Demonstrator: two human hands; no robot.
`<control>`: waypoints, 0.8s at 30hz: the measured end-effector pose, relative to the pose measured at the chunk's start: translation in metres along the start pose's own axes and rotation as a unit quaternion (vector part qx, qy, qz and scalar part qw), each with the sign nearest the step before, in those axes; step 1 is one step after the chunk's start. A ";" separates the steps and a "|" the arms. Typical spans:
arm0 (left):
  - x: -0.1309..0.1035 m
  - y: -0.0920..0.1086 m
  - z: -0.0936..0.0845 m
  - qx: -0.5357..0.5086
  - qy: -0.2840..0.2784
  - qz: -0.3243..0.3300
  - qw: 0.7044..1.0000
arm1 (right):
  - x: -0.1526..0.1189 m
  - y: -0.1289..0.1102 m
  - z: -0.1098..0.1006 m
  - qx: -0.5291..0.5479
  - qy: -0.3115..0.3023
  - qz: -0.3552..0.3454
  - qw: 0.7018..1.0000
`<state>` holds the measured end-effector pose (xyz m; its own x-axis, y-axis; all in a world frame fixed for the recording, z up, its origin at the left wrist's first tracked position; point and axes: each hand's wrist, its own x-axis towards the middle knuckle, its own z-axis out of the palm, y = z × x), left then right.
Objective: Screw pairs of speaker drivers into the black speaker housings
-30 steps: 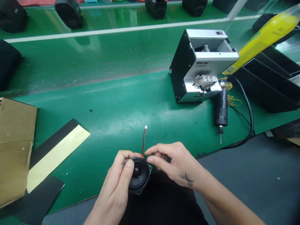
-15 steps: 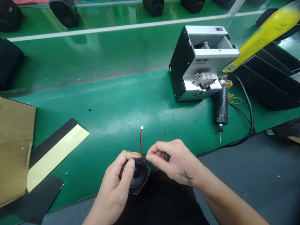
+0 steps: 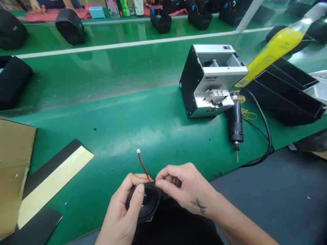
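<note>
My left hand (image 3: pixel 125 200) grips a small round black speaker driver (image 3: pixel 148 206) by its side, thumb over the front rim. From behind its upper edge a red wire (image 3: pixel 143 166) runs up to a white plug (image 3: pixel 138 150). Along that edge lies a thin black strip (image 3: pixel 149 184), partly covered by fingers. My right hand (image 3: pixel 184 187) is closed in a pinch at the strip's right end, against the rim. To the left on the bench lies a black sheet with pale yellow backing (image 3: pixel 58 185).
A silver-and-black machine (image 3: pixel 213 81) stands at the right, beside a black electric screwdriver (image 3: pixel 236 126) with a cable. Behind are a yellow bottle (image 3: pixel 278 51) and black cases (image 3: pixel 288 95). A cardboard box (image 3: pixel 15 173) is at the left. Across the line, another person's hand (image 3: pixel 38 6) shows.
The view has tilted up, showing more of the far bench. The wire's plug has swung left. Both hands stay at the speaker, with the right fingers still pinched at its rim.
</note>
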<state>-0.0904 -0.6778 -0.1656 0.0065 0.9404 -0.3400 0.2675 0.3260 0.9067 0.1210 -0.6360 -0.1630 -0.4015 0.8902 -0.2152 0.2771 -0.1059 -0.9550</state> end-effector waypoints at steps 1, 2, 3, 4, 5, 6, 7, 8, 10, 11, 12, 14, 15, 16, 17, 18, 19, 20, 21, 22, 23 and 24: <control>-0.001 0.002 0.001 -0.015 0.012 -0.015 1.000 | 0.000 0.001 0.000 -0.001 -0.001 -0.001 1.000; -0.002 0.004 0.002 -0.028 0.019 -0.027 0.999 | 0.001 0.001 -0.001 -0.003 -0.001 -0.001 1.000; -0.002 0.006 0.003 -0.039 0.020 -0.037 0.998 | 0.001 0.001 -0.002 -0.004 -0.001 0.000 1.000; -0.003 0.008 0.003 -0.048 0.017 -0.046 0.998 | 0.001 0.001 -0.003 -0.006 -0.002 0.000 1.000; -0.003 0.009 0.003 -0.053 0.013 -0.052 0.997 | 0.000 0.000 -0.003 -0.007 -0.001 -0.002 1.000; -0.003 0.010 0.003 -0.054 0.009 -0.056 0.997 | 0.000 0.000 -0.004 -0.008 0.001 -0.008 1.000; -0.004 0.011 0.003 -0.051 0.008 -0.059 0.997 | 0.000 -0.001 -0.005 -0.009 0.004 -0.018 1.000; -0.004 0.011 0.003 -0.046 0.009 -0.061 0.997 | 0.000 -0.001 -0.006 -0.011 0.007 -0.031 0.999; -0.005 0.012 0.003 -0.036 0.017 -0.062 0.997 | 0.000 -0.002 -0.006 -0.023 0.014 -0.061 0.998; -0.005 0.012 0.003 -0.033 0.021 -0.062 0.997 | 0.001 -0.002 -0.006 -0.033 0.018 -0.071 0.997; -0.006 0.012 0.003 -0.033 0.023 -0.061 0.997 | 0.001 -0.002 -0.006 -0.041 0.020 -0.078 0.996; -0.006 0.012 0.004 -0.038 0.026 -0.055 0.997 | 0.002 -0.002 -0.005 -0.051 0.023 -0.082 0.995; -0.005 0.012 0.005 -0.043 0.026 -0.053 0.997 | 0.002 -0.002 -0.005 -0.052 0.023 -0.081 0.995; -0.005 0.012 0.005 -0.049 0.026 -0.051 0.997 | 0.002 -0.002 -0.004 -0.051 0.022 -0.081 0.995; -0.005 0.011 0.006 -0.057 0.025 -0.050 0.997 | 0.002 -0.002 -0.003 -0.051 0.022 -0.080 0.995; -0.004 0.011 0.006 -0.065 0.024 -0.048 0.996 | 0.001 -0.002 -0.003 -0.050 0.020 -0.078 0.995; -0.004 0.010 0.007 -0.072 0.023 -0.047 0.996 | 0.001 -0.002 -0.002 -0.049 0.017 -0.075 0.996; -0.004 0.010 0.007 -0.078 0.022 -0.047 0.996 | 0.001 -0.002 -0.002 -0.046 0.015 -0.073 0.996; -0.004 0.010 0.007 -0.082 0.022 -0.045 0.995 | 0.001 -0.002 -0.002 -0.044 0.015 -0.070 0.996; -0.004 0.009 0.007 -0.084 0.023 -0.042 0.995 | 0.000 -0.002 -0.001 -0.042 0.012 -0.067 0.997; -0.004 0.009 0.007 -0.084 0.024 -0.039 0.995 | 0.000 -0.001 -0.001 -0.042 0.010 -0.063 0.997; -0.004 0.009 0.007 -0.083 0.024 -0.036 0.996 | 0.000 -0.001 -0.001 -0.043 0.009 -0.061 0.997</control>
<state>-0.0809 -0.6793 -0.1579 -0.0537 0.9166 -0.3962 0.1036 0.3997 0.9108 0.1214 -0.6355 -0.1620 -0.4208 0.9022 -0.0943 0.3022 0.0415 -0.9523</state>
